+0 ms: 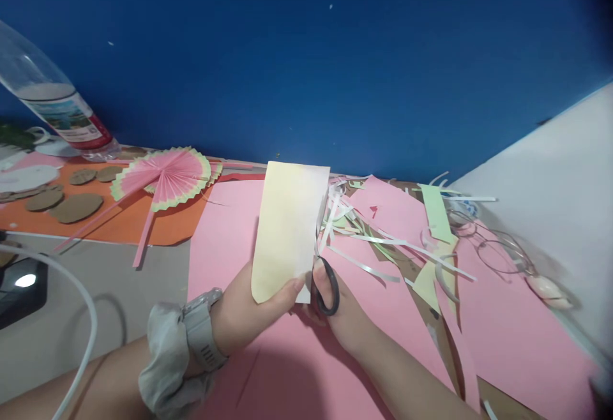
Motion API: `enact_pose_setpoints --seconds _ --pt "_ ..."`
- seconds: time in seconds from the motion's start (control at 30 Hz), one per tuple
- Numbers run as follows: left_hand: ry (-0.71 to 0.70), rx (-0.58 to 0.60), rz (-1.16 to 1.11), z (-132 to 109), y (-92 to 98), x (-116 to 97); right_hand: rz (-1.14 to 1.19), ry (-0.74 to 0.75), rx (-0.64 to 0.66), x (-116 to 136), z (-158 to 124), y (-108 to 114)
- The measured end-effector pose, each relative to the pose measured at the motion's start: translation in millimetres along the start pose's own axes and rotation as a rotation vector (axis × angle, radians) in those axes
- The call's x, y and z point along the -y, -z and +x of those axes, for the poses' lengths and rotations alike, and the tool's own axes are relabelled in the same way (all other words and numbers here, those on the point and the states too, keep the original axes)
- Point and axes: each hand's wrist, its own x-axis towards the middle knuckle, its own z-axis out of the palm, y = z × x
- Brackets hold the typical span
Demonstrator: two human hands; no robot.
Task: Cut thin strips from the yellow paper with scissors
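My left hand (268, 308) grips the lower part of a pale yellow sheet of paper (282, 228), thumb across its front near the bottom edge. The sheet stands roughly upright, with a whitish strip along its right side. In my right hand (347, 318) is a pair of scissors (330, 289), thumb through the black handle loop. The blades point up along the sheet's right edge and are partly hidden. Below both hands lies pink paper (225, 241). A grey watch and a cloth scrunchie are on my left wrist.
Paper strips (368, 267) and scraps lie heaped at the right, near wire-rimmed glasses (507, 251). Pink and green paper fans (167, 177) and cardboard discs (76, 208) rest on orange paper (163, 232). A plastic bottle (71, 113) stands at back left. A white cable (90, 318) loops at left.
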Motion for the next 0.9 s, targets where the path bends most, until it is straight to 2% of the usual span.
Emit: enact_pose_setpoints --seconds 0.2,0.47,0.67,0.9 --pt "-0.026 -0.032 0.011 -1.4 -0.8 0.5 0.031 -0.006 0.004 -3.0 0.6 1.3" --pt "0.006 -0.027 0.06 -0.4 0.2 0.6 0.013 -0.001 0.027 0.0 1.6 -0.2" --pt "0.008 -0.012 0.051 -0.8 1.1 2.0 -0.007 -0.017 -0.035 -1.5 2.2 -0.3" --pt "0.011 -0.024 0.068 -3.1 2.1 2.9 0.037 0.021 -0.04 -5.1 2.3 1.4"
